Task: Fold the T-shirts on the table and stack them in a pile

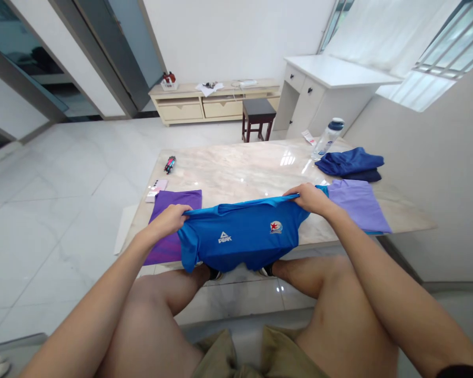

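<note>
A blue T-shirt is gripped by its top edge, pinched in the left hand and right hand; a purple cloth is laid at 9 o'clock, a lilac cloth at 3 o'clock.

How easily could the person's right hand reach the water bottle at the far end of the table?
Probably yes, once it lets go: the right hand is gripping the blue T-shirt, and the water bottle stands a short way ahead on the marble table. The soft dark blue clothing beside it lies low and looks unlikely to block.

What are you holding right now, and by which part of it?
The left hand and right hand hold a blue T-shirt by its top edge, one at each shoulder.
</note>
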The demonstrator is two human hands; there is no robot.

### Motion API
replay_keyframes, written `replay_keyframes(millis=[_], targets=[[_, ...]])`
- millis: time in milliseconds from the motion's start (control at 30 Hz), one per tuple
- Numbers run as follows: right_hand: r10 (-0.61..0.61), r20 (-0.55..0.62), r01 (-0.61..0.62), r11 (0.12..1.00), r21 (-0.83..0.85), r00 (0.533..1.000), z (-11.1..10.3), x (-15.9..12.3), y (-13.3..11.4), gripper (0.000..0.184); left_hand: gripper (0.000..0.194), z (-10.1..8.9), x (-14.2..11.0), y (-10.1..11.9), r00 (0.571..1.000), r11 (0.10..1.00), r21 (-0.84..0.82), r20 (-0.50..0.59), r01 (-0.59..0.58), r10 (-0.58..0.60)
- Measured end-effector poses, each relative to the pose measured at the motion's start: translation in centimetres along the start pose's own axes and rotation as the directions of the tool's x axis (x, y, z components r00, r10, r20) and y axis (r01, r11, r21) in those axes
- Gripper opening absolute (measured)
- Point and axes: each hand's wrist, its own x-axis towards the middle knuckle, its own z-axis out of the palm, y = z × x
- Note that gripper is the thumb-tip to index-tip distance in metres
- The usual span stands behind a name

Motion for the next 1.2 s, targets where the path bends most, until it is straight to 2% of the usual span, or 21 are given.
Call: replay_keyframes(millis=[67, 133, 233, 333, 467, 600, 700, 800, 900, 1033, 1133, 1200], targets=[[0.034, -0.016, -0.034, 0.998, -0.055, 0.999, 0.0, 0.2, -0.5, 0.047, 0.035, -0.1, 0.0, -0.4, 0.999, 0.997, 0.074, 0.021, 0.034, -0.035], [0.071, -0.027, -0.074, 0.989, -0.130, 0.997, -0.2, 0.7, -1.0, 0.046, 0.034, -0.7, 0.1, -0.7, 0.998, 0.992, 0.109, -0.015, 0.070, -0.068], [0.082, -0.032, -0.087, 0.954, -0.286, 0.996, -0.9, 2.3, -1.5, 0.043, 0.036, -2.5, 0.9, -0.7, 0.989, 0.978, 0.163, -0.094, 0.129, -0.115], [0.049, -0.039, -0.060, 0.926, -0.373, 0.998, -1.7, 5.0, -1.8, 0.040, 0.039, -4.9, 2.5, -0.5, 0.978, 0.939, 0.288, -0.137, 0.190, -0.156], [0.074, -0.083, -0.101, 0.919, -0.382, 0.994, -1.7, 9.7, -1.9, 0.043, 0.040, -7.3, 6.5, -0.7, 0.963, 0.896, 0.369, -0.197, 0.247, -0.185], [0.074, -0.135, -0.119, 0.925, -0.361, 0.988, -0.6, 15.2, -1.8, 0.048, 0.046, -8.5, 12.1, -2.0, 0.946, 0.886, 0.372, -0.266, 0.278, -0.185], [0.042, -0.282, -0.130, 0.944, -0.303, 0.959, 0.5, 19.2, -1.9, 0.058, 0.048, -8.5, 16.1, -3.1, 0.942, 0.882, 0.397, -0.307, 0.253, -0.132], [-0.005, -0.428, -0.114, 0.961, -0.251, 0.904, 2.0, 21.7, -2.1, 0.074, 0.051, -7.6, 18.5, -3.8, 0.925, 0.876, 0.441, -0.379, 0.195, -0.015], [-0.045, -0.431, -0.072, 0.965, -0.251, 0.901, 3.7, 21.7, -2.4, 0.078, 0.054, -5.5, 18.9, -3.8, 0.906, 0.868, 0.481, -0.413, 0.126, 0.097], [-0.080, -0.296, -0.009, 0.958, -0.288, 0.952, 5.7, 18.3, -2.7, 0.069, 0.054, -1.3, 15.8, -2.5, 0.949, 0.861, 0.508, -0.258, -0.028, 0.183], [-0.072, -0.113, 0.032, 0.944, -0.327, 0.991, 6.3, 14.8, -3.1, 0.056, 0.051, 1.7, 11.5, -0.2, 0.976, 0.854, 0.515, -0.142, -0.068, 0.163], [-0.055, 0.044, 0.067, 0.937, -0.343, 0.998, 6.1, 12.5, -3.4, 0.045, 0.045, 3.3, 8.3, 1.9, 0.988, 0.860, 0.502, -0.064, -0.088, 0.138]])
